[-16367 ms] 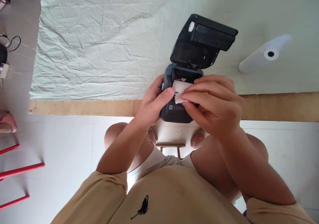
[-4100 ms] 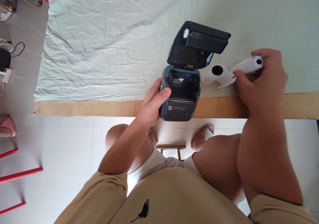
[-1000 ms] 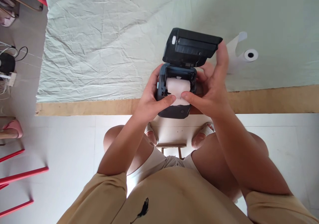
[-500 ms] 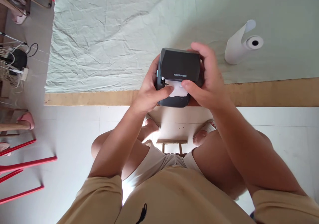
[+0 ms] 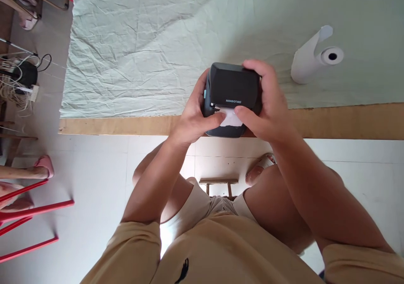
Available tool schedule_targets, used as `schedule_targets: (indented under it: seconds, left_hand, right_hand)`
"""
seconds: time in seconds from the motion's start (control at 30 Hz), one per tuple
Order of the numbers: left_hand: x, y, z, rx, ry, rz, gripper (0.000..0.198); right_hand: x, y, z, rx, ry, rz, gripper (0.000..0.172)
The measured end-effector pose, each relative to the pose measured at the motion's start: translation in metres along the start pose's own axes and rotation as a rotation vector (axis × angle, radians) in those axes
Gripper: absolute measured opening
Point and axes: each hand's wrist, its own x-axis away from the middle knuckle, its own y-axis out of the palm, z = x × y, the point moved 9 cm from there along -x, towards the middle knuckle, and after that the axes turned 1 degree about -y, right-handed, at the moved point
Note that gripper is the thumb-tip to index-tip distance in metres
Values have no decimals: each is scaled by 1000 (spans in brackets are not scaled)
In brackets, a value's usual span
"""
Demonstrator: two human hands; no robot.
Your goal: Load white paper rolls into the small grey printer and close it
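A dark label printer (image 5: 235, 84) marked NIIMBOT is held between both hands at the table's front edge, its lid partly raised. My left hand (image 5: 195, 118) wraps its left side, with the thumb on a piece of white paper (image 5: 231, 118) that shows below the lid. Around the right side is my right hand (image 5: 268, 103), its fingers behind the printer and its thumb on the same paper near the lid's edge. Some of the fingers are hidden behind the printer.
A partly unrolled white paper roll (image 5: 306, 63) lies on the pale green tablecloth (image 5: 142, 44) at the right. Red stool legs (image 5: 38, 210), another person's foot in a pink shoe (image 5: 46, 166) and tangled cables (image 5: 15, 90) are at the left.
The printer and both hands have shifted slightly right in view, as has the paper roll. My left knee has moved inward, and the foot in the pink shoe sits further right.
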Motion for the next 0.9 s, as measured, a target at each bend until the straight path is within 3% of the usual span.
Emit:
schedule_targets:
  seconds: [0.1,0.37,0.57,0.9]
  left_hand:
    - [-1,4,-3,75,-5,-68,127]
    - [2,0,-2,51,-34,-57,134]
    - [11,6,17,146,17,-132,130]
    - [27,-1,13,100,-69,12,93]
  right_hand:
    - [-1,-1,-3,-5,-17,-8,73]
    - [0,4,-8,-8,-49,-30,74]
    - [0,1,-13,12,36,21,44]
    - [3,0,-19,-52,-14,23,46]
